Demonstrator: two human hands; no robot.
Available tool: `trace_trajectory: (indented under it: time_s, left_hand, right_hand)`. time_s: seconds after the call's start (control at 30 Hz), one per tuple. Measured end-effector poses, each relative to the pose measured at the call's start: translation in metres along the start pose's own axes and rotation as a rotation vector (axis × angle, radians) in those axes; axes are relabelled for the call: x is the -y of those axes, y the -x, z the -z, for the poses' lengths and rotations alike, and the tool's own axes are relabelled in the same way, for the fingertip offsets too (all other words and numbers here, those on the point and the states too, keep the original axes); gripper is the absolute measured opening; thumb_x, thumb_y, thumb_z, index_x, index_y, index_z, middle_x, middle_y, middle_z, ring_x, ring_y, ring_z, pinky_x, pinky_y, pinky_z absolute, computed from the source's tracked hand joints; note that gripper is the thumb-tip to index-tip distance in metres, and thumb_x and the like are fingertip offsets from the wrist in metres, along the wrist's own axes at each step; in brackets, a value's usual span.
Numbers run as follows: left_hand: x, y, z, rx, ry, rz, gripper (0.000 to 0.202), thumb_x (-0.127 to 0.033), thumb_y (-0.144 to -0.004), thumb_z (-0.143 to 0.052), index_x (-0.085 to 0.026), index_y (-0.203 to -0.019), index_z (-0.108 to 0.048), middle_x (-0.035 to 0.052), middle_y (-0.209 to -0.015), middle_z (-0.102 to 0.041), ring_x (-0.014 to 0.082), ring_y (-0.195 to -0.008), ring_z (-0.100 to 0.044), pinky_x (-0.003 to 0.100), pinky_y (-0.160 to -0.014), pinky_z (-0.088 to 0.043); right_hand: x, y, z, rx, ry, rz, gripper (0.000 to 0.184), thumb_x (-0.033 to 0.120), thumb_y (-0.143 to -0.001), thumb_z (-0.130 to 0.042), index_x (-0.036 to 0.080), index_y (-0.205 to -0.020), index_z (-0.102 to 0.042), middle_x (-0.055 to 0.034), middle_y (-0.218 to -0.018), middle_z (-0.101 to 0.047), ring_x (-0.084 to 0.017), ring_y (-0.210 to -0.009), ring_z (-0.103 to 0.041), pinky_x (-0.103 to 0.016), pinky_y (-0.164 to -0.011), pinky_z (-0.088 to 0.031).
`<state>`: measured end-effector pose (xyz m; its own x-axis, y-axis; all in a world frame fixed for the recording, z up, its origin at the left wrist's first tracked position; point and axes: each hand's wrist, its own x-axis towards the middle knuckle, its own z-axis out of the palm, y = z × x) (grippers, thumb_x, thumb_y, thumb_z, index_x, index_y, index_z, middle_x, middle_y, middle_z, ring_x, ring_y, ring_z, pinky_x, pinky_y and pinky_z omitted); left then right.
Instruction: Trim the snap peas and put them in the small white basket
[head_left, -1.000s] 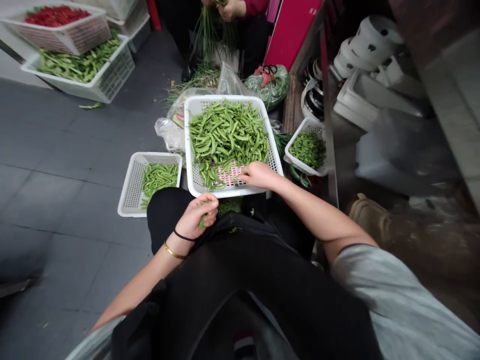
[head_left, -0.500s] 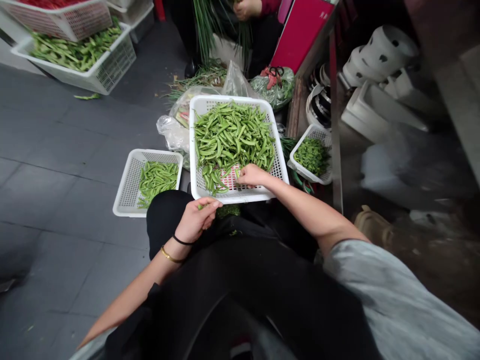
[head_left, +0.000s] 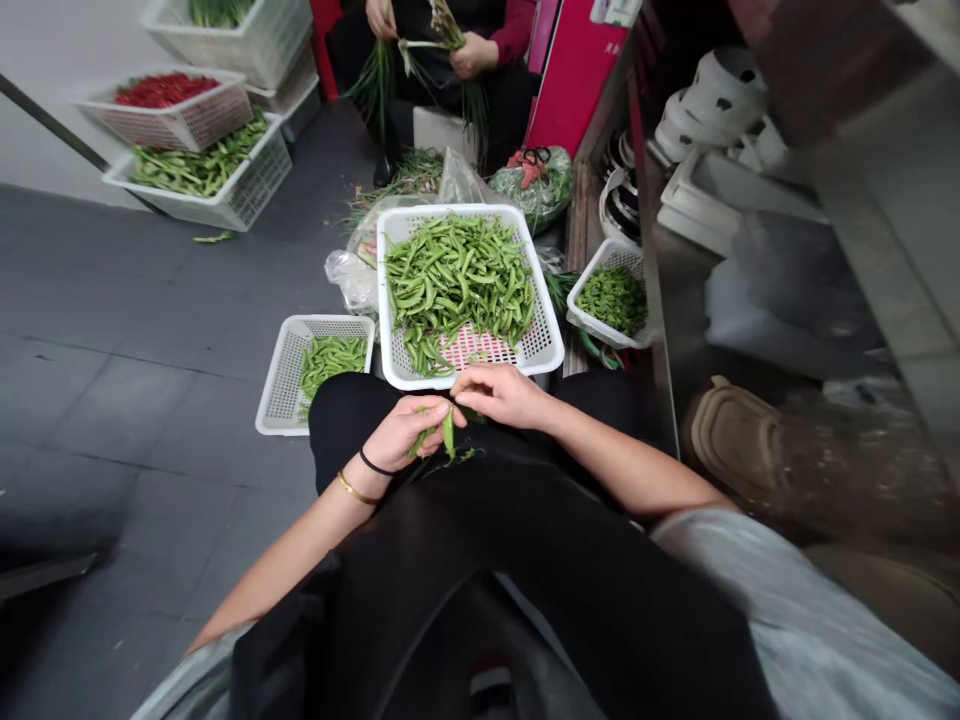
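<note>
Over my lap, my left hand (head_left: pixel 405 432) is closed around a few green pea pods. One pea pod (head_left: pixel 448 432) points downward from its fingertips. Close against it, my right hand (head_left: pixel 502 395) pinches at the upper end of that pod; the exact contact is partly hidden by the fingers. Just beyond both hands, a large white basket (head_left: pixel 553 352) rests near my knees with a heap of pea pods (head_left: pixel 457 275) in it. A smaller white basket (head_left: pixel 281 395) on the floor to the left holds more pods (head_left: pixel 330 360).
A small basket of leafy greens (head_left: pixel 615 298) stands at the right beside a metal shelf edge (head_left: pixel 664 390). Stacked baskets with red peppers (head_left: pixel 165 90) and green pods (head_left: pixel 195 170) are at the back left. Opposite, a co-worker's hands (head_left: pixel 474 56) hold green onions (head_left: pixel 375 85).
My right hand has moved from inside the large basket back to my left hand. A pod now shows between the fingers. The view has tilted up, showing more of the co-worker and stacked baskets.
</note>
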<state>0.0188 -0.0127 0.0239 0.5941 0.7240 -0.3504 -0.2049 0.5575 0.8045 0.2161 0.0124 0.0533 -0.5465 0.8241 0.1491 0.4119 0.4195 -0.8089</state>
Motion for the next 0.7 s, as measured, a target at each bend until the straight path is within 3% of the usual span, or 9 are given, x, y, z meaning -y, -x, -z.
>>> trace_trajectory:
  time_s: [0.17,0.33,0.43,0.53,0.63,0.7]
  left_hand:
    - [-0.004,0.004,-0.008,0.054,0.015,0.057,0.030,-0.038,-0.079,-0.065,-0.009,-0.072,-0.066,-0.0052,-0.041,-0.038,0.0023,-0.033,-0.026,0.015,-0.032,-0.021]
    - [-0.004,0.004,-0.010,0.097,0.008,0.142,0.034,-0.041,-0.077,-0.067,-0.008,-0.069,-0.065,-0.0056,-0.039,-0.036,0.0022,-0.031,-0.027,0.015,-0.031,-0.020]
    - [-0.002,0.003,-0.010,0.091,0.010,0.167,0.034,-0.040,-0.075,-0.068,-0.008,-0.068,-0.065,-0.0057,-0.039,-0.037,0.0021,-0.031,-0.027,0.014,-0.031,-0.019]
    - [0.000,0.000,-0.011,0.044,0.038,0.173,0.032,-0.039,-0.074,-0.070,-0.008,-0.067,-0.063,-0.0053,-0.040,-0.039,0.0018,-0.031,-0.027,0.014,-0.031,-0.018]
    - [0.003,-0.003,-0.012,-0.102,0.122,0.123,0.032,-0.037,-0.070,-0.073,-0.010,-0.063,-0.058,-0.0042,-0.047,-0.044,0.0008,-0.034,-0.026,0.013,-0.031,-0.017]
    - [0.003,-0.004,-0.011,-0.186,0.133,0.071,0.031,-0.036,-0.070,-0.074,-0.010,-0.065,-0.058,-0.0039,-0.049,-0.045,0.0006,-0.035,-0.027,0.013,-0.032,-0.017]
  right_hand:
    - [0.011,0.008,-0.004,0.002,0.168,0.159,0.014,0.017,-0.085,-0.051,0.015,-0.074,-0.058,-0.0013,-0.071,-0.056,-0.010,-0.066,-0.050,-0.020,-0.062,-0.038]
    - [0.013,0.016,0.004,0.147,0.198,0.193,0.010,0.013,-0.080,-0.050,0.016,-0.073,-0.057,-0.0003,-0.069,-0.055,-0.009,-0.062,-0.047,-0.020,-0.059,-0.034]
    - [0.010,0.017,0.001,0.166,0.204,0.188,0.013,0.013,-0.078,-0.050,0.016,-0.067,-0.056,0.0013,-0.065,-0.054,-0.007,-0.059,-0.045,-0.019,-0.057,-0.032]
    - [0.007,0.016,-0.014,0.048,0.309,0.135,0.018,0.016,-0.077,-0.051,0.016,-0.059,-0.054,0.0018,-0.060,-0.053,-0.007,-0.055,-0.043,-0.020,-0.054,-0.029]
    - [0.004,0.018,-0.025,-0.145,0.444,0.031,0.018,0.019,-0.077,-0.051,0.016,-0.059,-0.056,0.0001,-0.061,-0.055,-0.008,-0.055,-0.043,-0.022,-0.053,-0.028]
    - [0.003,0.020,-0.023,-0.184,0.415,0.000,0.017,0.017,-0.076,-0.050,0.016,-0.061,-0.058,-0.0003,-0.063,-0.055,-0.009,-0.057,-0.045,-0.021,-0.055,-0.031]
